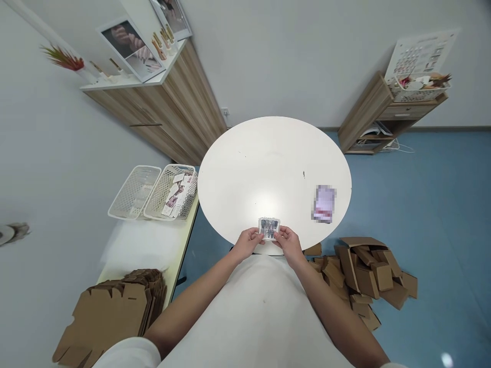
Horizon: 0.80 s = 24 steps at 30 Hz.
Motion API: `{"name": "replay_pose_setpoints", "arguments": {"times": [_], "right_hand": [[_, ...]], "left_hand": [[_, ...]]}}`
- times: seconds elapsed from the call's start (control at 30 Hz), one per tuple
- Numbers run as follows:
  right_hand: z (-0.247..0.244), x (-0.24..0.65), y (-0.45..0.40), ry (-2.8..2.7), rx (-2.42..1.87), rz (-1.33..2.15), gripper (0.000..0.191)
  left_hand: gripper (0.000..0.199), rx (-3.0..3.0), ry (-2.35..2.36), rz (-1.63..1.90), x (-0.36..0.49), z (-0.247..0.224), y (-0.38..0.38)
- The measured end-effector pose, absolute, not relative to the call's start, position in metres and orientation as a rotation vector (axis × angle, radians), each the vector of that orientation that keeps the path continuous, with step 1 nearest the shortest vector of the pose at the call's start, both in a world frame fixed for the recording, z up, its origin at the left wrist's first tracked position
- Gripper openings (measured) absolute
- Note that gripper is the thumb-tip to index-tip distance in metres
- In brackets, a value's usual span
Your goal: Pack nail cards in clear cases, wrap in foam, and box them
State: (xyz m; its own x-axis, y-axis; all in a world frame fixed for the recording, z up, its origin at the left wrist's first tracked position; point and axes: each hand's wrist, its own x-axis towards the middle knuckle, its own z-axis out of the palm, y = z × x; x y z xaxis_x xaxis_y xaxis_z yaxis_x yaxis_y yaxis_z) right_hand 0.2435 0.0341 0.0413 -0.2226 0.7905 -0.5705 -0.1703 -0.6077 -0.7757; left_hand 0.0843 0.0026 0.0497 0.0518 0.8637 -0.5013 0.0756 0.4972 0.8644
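A small clear case of press-on nails (269,228) is held level over the near edge of the round white table (268,153). Dark grey nails lie in two rows inside it. My left hand (247,242) grips the case's left side, thumb on the front corner. On the opposite side my right hand (289,242) pinches it the same way. The fingers beneath the case are partly hidden.
A blurred purple item (324,204) lies on the table's right. White baskets (134,191) and stacked flat cardboard (111,312) occupy the left side table. Cardboard boxes (364,276) pile on the floor at right. A wooden cabinet (180,102) stands behind left, a smaller one (360,117) behind right.
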Motion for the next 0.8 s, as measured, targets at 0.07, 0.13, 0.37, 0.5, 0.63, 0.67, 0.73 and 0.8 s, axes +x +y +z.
{"name": "replay_pose_setpoints", "arguments": {"times": [0.07,0.13,0.37,0.5,0.63,0.67,0.73,0.8], "right_hand": [[0.041,0.238,0.035,-0.759,-1.378,1.892,0.042],[0.04,0.231,0.038,-0.746,-1.382,1.874,0.045],[0.031,0.203,0.049,-0.902,-1.471,1.843,0.042],[0.027,0.171,0.052,-1.117,-1.54,1.749,0.043],[0.028,0.123,0.055,-1.375,-1.583,1.684,0.054],[0.028,0.109,0.057,-1.433,-1.609,1.663,0.057],[0.027,0.08,0.063,-1.516,-1.657,1.632,0.062],[0.024,0.051,0.071,-1.552,-1.674,1.646,0.064]], "left_hand": [[0.046,0.867,1.402,0.766,0.078,0.053,0.001],[0.055,0.852,1.444,0.801,0.07,0.057,0.001],[0.054,0.86,1.461,0.825,0.045,0.062,0.002],[0.056,0.78,1.519,0.878,0.024,0.05,0.003],[0.058,0.74,1.644,0.868,-0.014,0.039,0.013],[0.06,0.738,1.671,0.844,-0.025,0.037,0.017],[0.063,0.733,1.729,0.781,-0.051,0.032,0.025],[0.064,0.732,1.78,0.721,-0.079,0.027,0.032]]}}
